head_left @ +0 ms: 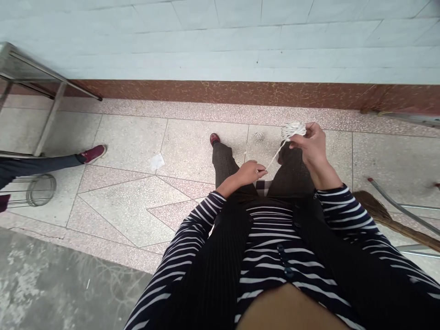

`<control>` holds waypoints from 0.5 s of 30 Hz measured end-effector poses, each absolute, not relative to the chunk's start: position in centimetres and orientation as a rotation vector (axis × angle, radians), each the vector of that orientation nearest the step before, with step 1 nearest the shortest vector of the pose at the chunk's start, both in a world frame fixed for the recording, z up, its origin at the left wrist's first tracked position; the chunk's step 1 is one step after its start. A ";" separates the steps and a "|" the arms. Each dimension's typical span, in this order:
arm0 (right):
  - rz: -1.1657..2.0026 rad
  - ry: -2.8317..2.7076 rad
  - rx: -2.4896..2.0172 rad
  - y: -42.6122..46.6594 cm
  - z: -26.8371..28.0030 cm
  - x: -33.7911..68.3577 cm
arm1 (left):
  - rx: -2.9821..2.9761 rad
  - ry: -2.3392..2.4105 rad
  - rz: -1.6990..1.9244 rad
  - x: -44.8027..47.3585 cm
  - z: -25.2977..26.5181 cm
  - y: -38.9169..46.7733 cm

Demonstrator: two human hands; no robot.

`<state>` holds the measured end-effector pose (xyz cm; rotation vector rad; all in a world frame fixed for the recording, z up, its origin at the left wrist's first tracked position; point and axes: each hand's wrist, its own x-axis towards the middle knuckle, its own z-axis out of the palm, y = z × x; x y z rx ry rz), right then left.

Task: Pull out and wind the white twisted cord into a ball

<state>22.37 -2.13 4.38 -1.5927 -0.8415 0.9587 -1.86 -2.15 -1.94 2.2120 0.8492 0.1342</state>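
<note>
My right hand (311, 144) grips a white bundle of wound cord (293, 130) out in front of my right knee, thumb and fingers closed on its edge. From the bundle a strand of cord (275, 157) runs down and to the left, looking taut. Its lower end is pinched in the fingertips of my left hand (252, 173), held above my lap. On the floor between my feet, a little ahead, lies a smaller ball of pale cord (259, 136). My right foot is partly hidden by the leg and the strand.
A person's leg with a dark red shoe (94, 154) reaches in from the left, near a wire stool frame (41, 189) and a metal table frame (51, 119). White paper (157, 161) lies on the floor. A broom (374, 208) and metal tubing (395, 201) are at my right. A tiled wall (220, 50) stands ahead.
</note>
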 end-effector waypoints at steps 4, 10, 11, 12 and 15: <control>0.922 -1.343 -1.905 -2.7 1.7 21.6 | 2.342 0.831 0.324 -2.8 0.0 -2.3; 1.926 -1.115 -1.320 -8.0 3.2 18.8 | 2.271 0.815 0.375 -3.3 0.8 -0.8; 1.937 -1.050 -1.288 -8.4 4.0 18.7 | 2.213 0.822 0.384 -2.9 0.4 -0.9; 1.918 -0.984 -1.288 -8.5 4.8 18.8 | 2.152 0.838 0.399 -2.5 0.0 -1.0; 1.739 -0.790 -1.361 -7.6 6.3 20.3 | 2.030 0.885 0.389 -1.2 -1.1 -1.9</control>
